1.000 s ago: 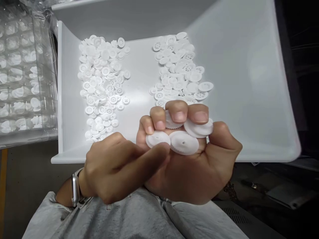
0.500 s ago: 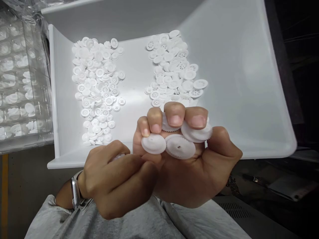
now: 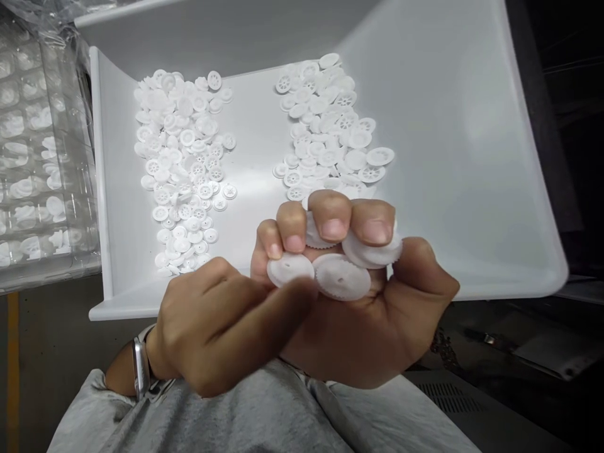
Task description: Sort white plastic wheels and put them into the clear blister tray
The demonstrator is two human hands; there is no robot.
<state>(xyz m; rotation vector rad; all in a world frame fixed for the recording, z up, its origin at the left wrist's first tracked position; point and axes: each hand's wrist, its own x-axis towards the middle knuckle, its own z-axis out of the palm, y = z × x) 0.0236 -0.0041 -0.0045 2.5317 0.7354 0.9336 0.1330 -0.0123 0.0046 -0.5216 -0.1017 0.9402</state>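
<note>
My right hand [image 3: 372, 327] is turned palm toward me, its fingers curled over several white plastic gears. Of these, a gear with a small central hole [image 3: 343, 277] and another gear [image 3: 289, 269] lie against the palm below the fingertips. Further gears [image 3: 372, 250] are pinned under the index and middle fingers, partly hidden. My left hand [image 3: 221, 333], with a watch [image 3: 140, 366] at the wrist, is closed except for its index finger, which reaches across the lower edge of the left gear. Whatever its curled fingers hold is out of sight.
Behind the hands stands a large white bin [image 3: 453, 157]. Inside it are a left pile of small white gears [image 3: 182, 151] and a right pile of gears [image 3: 330, 126]. A clear blister tray [image 3: 33, 157] with white parts sits at the left.
My left index finger has moved up and right onto the left gear in my right palm. A white piece that showed between the left fingers is now hidden. My right hand barely moves.
</note>
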